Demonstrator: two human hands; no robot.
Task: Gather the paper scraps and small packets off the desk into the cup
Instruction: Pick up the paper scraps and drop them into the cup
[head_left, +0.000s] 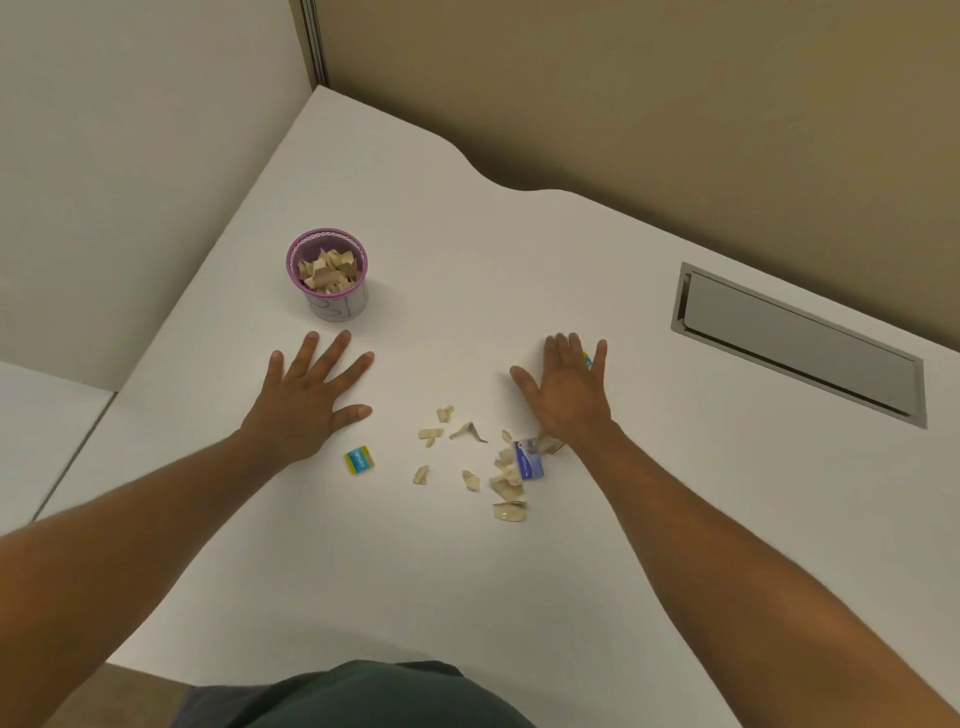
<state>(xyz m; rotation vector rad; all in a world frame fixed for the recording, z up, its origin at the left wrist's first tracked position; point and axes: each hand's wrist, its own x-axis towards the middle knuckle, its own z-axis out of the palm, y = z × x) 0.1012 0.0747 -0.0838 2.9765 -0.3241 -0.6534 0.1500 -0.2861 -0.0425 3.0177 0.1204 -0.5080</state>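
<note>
Sitting on the white desk (571, 270), near the far left: one round cup (327, 283) with a purple rim, pale wall with blue marks, already holding a heap of tan paper bits. Lying loose between the two arms: about a dozen tan paper scraps (506, 486), small, bent and curled, most bunched toward the right. Counting packets: one little square packet (359, 461) with yellow and blue stripes just below the left thumb, one blue-and-white packet (529, 459) tilted among the scraps, and a tiny yellow-and-blue bit (587, 359) peeking out between the right fingers, too hidden to tell what.

Left hand (311, 389) flat, fingers spread wide, holding nothing, just below the cup. Right hand (569, 387) flat too, fingers closer together, palm down. One grey metal flap (797, 343), long and smooth, set in the desk far right.
</note>
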